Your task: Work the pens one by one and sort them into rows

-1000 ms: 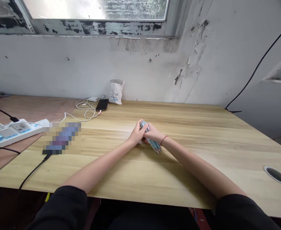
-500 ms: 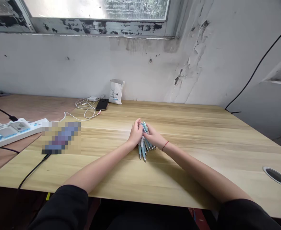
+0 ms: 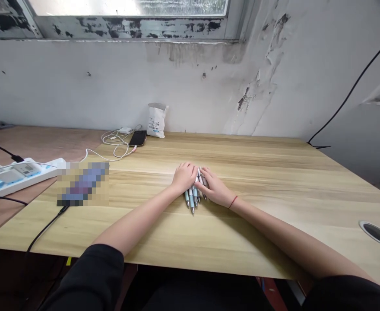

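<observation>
A bunch of light-blue and white pens [image 3: 192, 201] lies on the wooden table between my hands, metal tips pointing towards me. My left hand [image 3: 185, 176] rests over the left side of the bunch, its fingers laid out flat across the pens. On the other side, my right hand [image 3: 216, 189] lies against the pens with its fingers stretched forward and the thumb apart, pointing towards the left hand. Both hands touch the pens without wrapping round them. The far ends of several pens are partly hidden under the fingers.
A black phone [image 3: 138, 138] with a white cable and a white packet [image 3: 156, 120] are by the wall. At the left are a power strip [image 3: 21, 177] and a blurred-out device [image 3: 84, 183] on a black cable. A round cable hole [image 3: 378, 234] is at the right.
My hands have moved slightly apart and flattened from a cupped hold round the pens. The pens have sunk lower and fanned less at the right. The view has shifted slightly.
</observation>
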`<act>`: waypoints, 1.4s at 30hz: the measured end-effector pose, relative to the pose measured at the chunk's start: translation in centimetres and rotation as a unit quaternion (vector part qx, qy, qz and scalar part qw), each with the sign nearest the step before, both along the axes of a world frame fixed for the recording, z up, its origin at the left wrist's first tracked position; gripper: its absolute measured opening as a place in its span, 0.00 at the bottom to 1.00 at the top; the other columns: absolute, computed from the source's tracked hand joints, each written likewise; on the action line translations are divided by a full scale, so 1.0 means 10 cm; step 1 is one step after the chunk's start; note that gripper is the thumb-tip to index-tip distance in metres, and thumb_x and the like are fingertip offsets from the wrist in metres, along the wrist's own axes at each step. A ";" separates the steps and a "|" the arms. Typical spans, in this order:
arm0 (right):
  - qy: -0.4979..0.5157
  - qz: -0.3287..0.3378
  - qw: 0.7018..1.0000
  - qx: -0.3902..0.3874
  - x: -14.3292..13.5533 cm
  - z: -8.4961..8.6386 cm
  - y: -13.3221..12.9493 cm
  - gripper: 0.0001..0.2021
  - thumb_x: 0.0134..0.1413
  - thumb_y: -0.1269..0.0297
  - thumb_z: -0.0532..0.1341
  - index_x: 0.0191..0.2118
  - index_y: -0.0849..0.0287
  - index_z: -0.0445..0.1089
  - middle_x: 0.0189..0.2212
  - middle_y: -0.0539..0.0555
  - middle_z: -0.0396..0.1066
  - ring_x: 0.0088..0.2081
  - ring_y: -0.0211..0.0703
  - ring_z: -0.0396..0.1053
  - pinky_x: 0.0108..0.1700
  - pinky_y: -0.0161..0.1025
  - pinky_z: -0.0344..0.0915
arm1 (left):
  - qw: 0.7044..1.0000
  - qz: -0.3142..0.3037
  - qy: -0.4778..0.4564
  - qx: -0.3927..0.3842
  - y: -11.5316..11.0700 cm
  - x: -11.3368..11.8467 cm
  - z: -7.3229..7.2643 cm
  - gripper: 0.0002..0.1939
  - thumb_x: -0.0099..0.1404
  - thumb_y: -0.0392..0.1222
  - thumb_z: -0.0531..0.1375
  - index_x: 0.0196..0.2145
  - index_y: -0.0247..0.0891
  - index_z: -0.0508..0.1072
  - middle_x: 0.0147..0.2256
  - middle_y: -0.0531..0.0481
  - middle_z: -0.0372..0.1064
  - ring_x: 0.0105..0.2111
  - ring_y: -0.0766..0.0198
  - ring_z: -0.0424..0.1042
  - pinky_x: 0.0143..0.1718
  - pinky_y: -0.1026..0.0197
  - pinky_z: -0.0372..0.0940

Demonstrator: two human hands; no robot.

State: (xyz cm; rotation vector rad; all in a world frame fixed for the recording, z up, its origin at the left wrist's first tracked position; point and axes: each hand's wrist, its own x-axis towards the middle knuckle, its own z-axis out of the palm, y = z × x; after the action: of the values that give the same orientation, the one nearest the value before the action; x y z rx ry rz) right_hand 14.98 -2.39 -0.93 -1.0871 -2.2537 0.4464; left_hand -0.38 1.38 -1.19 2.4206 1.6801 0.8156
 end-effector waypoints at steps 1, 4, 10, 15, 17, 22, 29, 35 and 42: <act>-0.015 -0.001 1.000 0.007 0.02 0.01 -0.02 0.27 0.57 0.51 0.52 0.58 0.61 0.55 0.57 0.63 0.56 0.61 0.54 0.49 0.62 0.53 0.47 | 1.000 0.014 0.002 0.001 0.01 0.00 0.01 0.15 0.68 0.44 0.46 0.38 0.39 0.72 0.39 0.46 0.69 0.43 0.58 0.64 0.48 0.55 0.58; -0.055 0.009 0.998 0.003 0.05 0.00 -0.04 0.30 0.58 0.51 0.51 0.62 0.62 0.49 0.62 0.62 0.48 0.64 0.54 0.40 0.63 0.55 0.43 | 0.999 0.045 -0.023 -0.003 0.03 0.00 0.02 0.14 0.67 0.47 0.49 0.42 0.42 0.71 0.43 0.48 0.69 0.45 0.57 0.64 0.47 0.54 0.58; -0.052 0.027 0.998 0.012 0.09 -0.03 0.01 0.24 0.59 0.60 0.48 0.60 0.61 0.53 0.61 0.61 0.51 0.63 0.49 0.45 0.63 0.53 0.45 | 0.998 -0.040 -0.046 -0.030 0.09 -0.09 -0.03 0.16 0.68 0.43 0.46 0.44 0.43 0.71 0.48 0.51 0.67 0.49 0.61 0.62 0.52 0.57 0.56; -0.080 0.036 0.996 0.023 0.10 0.00 -0.08 0.31 0.56 0.47 0.50 0.61 0.60 0.51 0.63 0.60 0.46 0.65 0.52 0.38 0.63 0.55 0.42 | 0.996 -0.083 -0.027 -0.016 0.11 -0.12 -0.06 0.16 0.68 0.41 0.46 0.46 0.40 0.70 0.47 0.50 0.67 0.49 0.61 0.63 0.52 0.58 0.56; -0.112 0.052 0.992 0.026 0.09 0.03 -0.13 0.43 0.48 0.39 0.55 0.63 0.60 0.46 0.64 0.61 0.42 0.65 0.58 0.34 0.63 0.58 0.39 | 0.998 -0.058 -0.023 -0.003 0.12 -0.11 -0.06 0.16 0.68 0.42 0.45 0.43 0.40 0.72 0.43 0.49 0.69 0.45 0.61 0.64 0.50 0.57 0.57; -0.150 0.060 0.986 0.033 0.02 0.04 -0.20 0.48 0.43 0.33 0.54 0.63 0.61 0.47 0.65 0.63 0.38 0.65 0.61 0.31 0.63 0.59 0.36 | 0.998 -0.047 -0.034 0.003 0.16 -0.08 -0.05 0.17 0.69 0.43 0.45 0.38 0.38 0.73 0.39 0.48 0.71 0.42 0.61 0.66 0.48 0.58 0.58; -0.069 0.032 0.997 0.014 0.09 0.06 -0.14 0.38 0.51 0.40 0.53 0.62 0.58 0.49 0.62 0.62 0.48 0.64 0.58 0.39 0.61 0.58 0.44 | 0.997 -0.063 -0.028 0.030 -0.02 -0.11 0.16 0.21 0.70 0.45 0.40 0.46 0.41 0.70 0.47 0.50 0.68 0.54 0.60 0.58 0.58 0.53 0.48; -0.090 -0.064 0.993 0.030 0.35 0.05 -0.07 0.20 0.60 0.54 0.47 0.51 0.59 0.63 0.50 0.62 0.61 0.54 0.52 0.58 0.55 0.52 0.55 | 0.995 -0.017 0.002 -0.094 -0.32 -0.09 0.15 0.25 0.66 0.60 0.41 0.54 0.54 0.63 0.59 0.48 0.53 0.60 0.48 0.48 0.57 0.40 0.46; -0.116 -0.067 0.987 0.085 0.32 0.01 -0.07 0.16 0.59 0.62 0.48 0.48 0.61 0.65 0.45 0.61 0.64 0.47 0.50 0.62 0.51 0.47 0.59 | 0.991 -0.075 0.055 -0.092 -0.29 0.00 0.07 0.26 0.64 0.60 0.43 0.57 0.54 0.59 0.60 0.50 0.51 0.61 0.45 0.43 0.58 0.38 0.40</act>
State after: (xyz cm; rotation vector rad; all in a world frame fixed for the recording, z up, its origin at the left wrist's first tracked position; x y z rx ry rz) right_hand 18.21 -3.12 -0.84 -1.2445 -2.3469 0.0733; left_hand -0.38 -1.51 -0.53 2.4651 1.5099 0.4930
